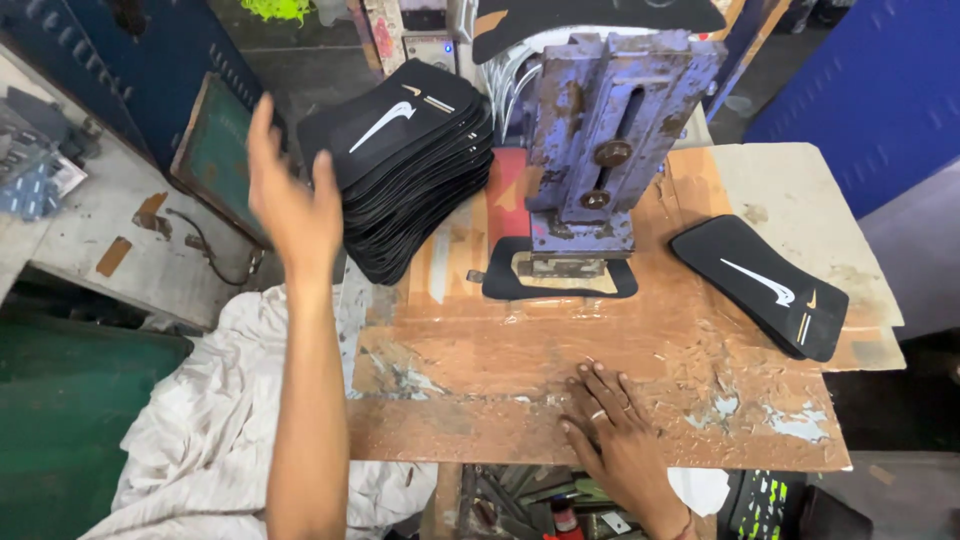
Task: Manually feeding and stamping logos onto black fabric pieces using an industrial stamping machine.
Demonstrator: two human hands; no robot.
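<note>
My left hand [290, 195] is raised with fingers spread, holding nothing, just left of a tall stack of black flat pieces with white marks [415, 165]. Flat on the worn brown table top [480, 370] near its front edge lies my right hand [610, 425], fingers apart, empty, with a ring on one finger. A purple-blue metal press head [605, 135] stands at the middle, its base resting on a single black piece [500, 285]. At the right lies a small pile of black pieces with white marks [765, 285].
White cloth [215, 420] drapes below the table at the left. A green framed board [220, 150] leans behind my left hand. Blue panels stand at the back left and right [880, 80]. Tools and clutter [530, 505] sit under the table's front edge.
</note>
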